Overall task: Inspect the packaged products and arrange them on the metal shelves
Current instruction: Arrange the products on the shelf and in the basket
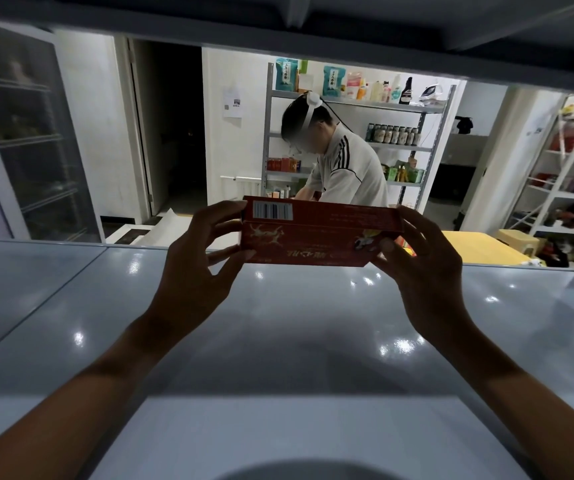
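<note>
Left hand (198, 268) and right hand (424, 271) grip a red box (320, 233) above the glossy metal shelf (71, 306) (stocked racks (413, 109) behind)

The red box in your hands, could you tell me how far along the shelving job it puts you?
Done: nothing visible; no product stands on the part of the grey shelf in view. In hand: the red box is held above it, left hand and right hand gripping its ends, barcode up, print upside down, so it looks mid-inspection. Left: setting it down.

Left hand (195, 268) & right hand (427, 271) bare; forearms unsleeved, no rings
</note>
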